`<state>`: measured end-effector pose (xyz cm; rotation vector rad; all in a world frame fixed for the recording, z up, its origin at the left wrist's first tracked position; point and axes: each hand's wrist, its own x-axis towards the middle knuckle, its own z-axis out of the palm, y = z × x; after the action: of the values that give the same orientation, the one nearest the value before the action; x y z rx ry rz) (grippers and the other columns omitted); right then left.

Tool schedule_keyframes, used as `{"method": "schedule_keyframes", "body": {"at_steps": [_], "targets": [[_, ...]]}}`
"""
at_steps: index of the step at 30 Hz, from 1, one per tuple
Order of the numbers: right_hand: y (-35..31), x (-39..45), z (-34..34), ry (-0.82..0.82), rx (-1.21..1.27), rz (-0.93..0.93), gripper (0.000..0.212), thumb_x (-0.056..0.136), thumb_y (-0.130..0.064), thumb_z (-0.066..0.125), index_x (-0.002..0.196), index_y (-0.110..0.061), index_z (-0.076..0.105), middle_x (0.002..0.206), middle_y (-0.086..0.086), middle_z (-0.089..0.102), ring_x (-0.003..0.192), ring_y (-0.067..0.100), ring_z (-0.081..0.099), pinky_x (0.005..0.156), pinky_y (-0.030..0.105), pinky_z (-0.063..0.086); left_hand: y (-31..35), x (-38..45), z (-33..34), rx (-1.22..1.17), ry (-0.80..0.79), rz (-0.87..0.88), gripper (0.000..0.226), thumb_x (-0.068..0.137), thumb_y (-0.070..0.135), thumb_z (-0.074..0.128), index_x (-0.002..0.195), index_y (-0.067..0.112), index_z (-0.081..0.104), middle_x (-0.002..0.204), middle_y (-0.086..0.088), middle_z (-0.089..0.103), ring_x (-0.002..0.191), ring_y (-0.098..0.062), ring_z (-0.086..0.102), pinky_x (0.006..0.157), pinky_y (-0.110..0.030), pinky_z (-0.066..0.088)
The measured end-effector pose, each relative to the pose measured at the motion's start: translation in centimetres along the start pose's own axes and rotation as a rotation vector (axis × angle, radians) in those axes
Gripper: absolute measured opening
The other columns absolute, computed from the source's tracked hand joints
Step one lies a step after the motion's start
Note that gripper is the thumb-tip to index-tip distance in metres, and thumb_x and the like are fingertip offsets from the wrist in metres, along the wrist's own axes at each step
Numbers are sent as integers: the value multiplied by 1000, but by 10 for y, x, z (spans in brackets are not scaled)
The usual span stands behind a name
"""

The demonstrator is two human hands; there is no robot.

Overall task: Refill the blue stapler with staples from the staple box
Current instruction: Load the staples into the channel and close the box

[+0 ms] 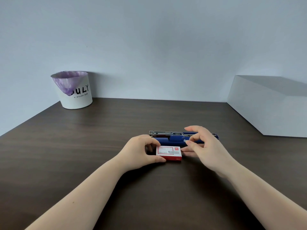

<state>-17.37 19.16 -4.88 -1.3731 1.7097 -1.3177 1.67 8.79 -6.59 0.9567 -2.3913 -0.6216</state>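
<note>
The staple box (169, 153), red and white, lay flat on the dark wooden tabletop (83, 146), just in front of the blue stapler (176, 138). The stapler rested opened out, its metal staple channel exposed along the far side. The left hand (142, 151) gripped the box's left end between thumb and fingers. The right hand (204, 146) hovered at the box's right end, fingers loosely curled and partly spread, a fingertip touching the box's edge; nothing was clasped in it. A white bin (74, 90) with a purple liner stood well apart at the far left.
</note>
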Motion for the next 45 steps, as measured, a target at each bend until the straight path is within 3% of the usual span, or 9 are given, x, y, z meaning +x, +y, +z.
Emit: {"method": "schedule_keyframes", "body": {"at_steps": [4, 7, 11, 14, 17, 23, 36, 41, 45], "targets": [[0, 1, -4, 43, -131, -39, 34, 90, -9, 58, 118, -27, 53, 88, 1, 63, 76, 12, 72, 67, 23, 60, 1, 0, 0, -5, -4, -4, 45, 59, 44, 82, 99, 27, 67, 83, 14, 59, 74, -4, 55, 64, -4, 39], [-4, 9, -12, 70, -346, -114, 34, 86, -16, 64, 116, -30, 55, 83, -8, 65, 80, 7, 65, 70, 17, 48, 1, -1, -2, -43, 13, 5, 48, 62, 44, 80, 104, 27, 66, 89, 17, 59, 70, -3, 56, 68, -6, 42], [-23, 34, -24, 48, -414, -161, 29, 83, -21, 68, 109, -30, 59, 86, -8, 69, 81, 1, 61, 69, 10, 40, 1, 7, -13, -307, 278, -194, 21, 83, 36, 62, 100, 24, 68, 93, 8, 68, 86, -11, 62, 81, -21, 48], [-32, 55, -21, -32, -488, -191, 29, 83, -22, 67, 111, -26, 61, 86, -9, 67, 78, -3, 59, 68, 7, 38, -9, 18, -18, -343, 429, -375, 20, 89, 26, 53, 103, 20, 66, 100, 1, 69, 97, -18, 63, 92, -32, 49], [-30, 66, -10, -113, -536, -203, 28, 84, -21, 66, 112, -23, 62, 89, -6, 68, 79, 2, 58, 69, 7, 39, -19, 19, -13, -191, 328, -412, 25, 87, 15, 53, 110, 18, 64, 108, -1, 69, 99, -17, 62, 94, -28, 46], [-16, 69, 4, -170, -587, -236, 25, 87, -18, 62, 111, -25, 63, 91, -9, 65, 80, 1, 54, 68, 8, 37, -19, 19, -6, -19, 158, -322, 32, 84, 23, 60, 116, 20, 63, 115, 4, 69, 105, -13, 62, 89, -19, 41], [-14, 70, 9, -160, -597, -226, 26, 86, -14, 63, 109, -23, 66, 95, -8, 67, 89, 10, 60, 71, 7, 40, -23, 19, -6, 28, 155, -283, 29, 85, 26, 58, 114, 23, 64, 118, 6, 68, 109, -12, 60, 88, -20, 40], [-19, 67, 9, -174, -625, -246, 24, 86, -13, 63, 109, -19, 68, 102, -2, 72, 95, 9, 64, 89, 19, 48, -23, 19, -6, 38, 146, -277, 27, 85, 26, 57, 111, 23, 65, 115, 7, 68, 107, -13, 60, 90, -24, 44], [-20, 64, 8, -178, -661, -265, 24, 88, -15, 61, 111, -19, 68, 106, -2, 72, 99, 9, 65, 91, 20, 47, -22, 19, -6, 42, 135, -268, 24, 86, 26, 57, 107, 23, 67, 112, 6, 69, 105, -14, 61, 90, -27, 47]]}}
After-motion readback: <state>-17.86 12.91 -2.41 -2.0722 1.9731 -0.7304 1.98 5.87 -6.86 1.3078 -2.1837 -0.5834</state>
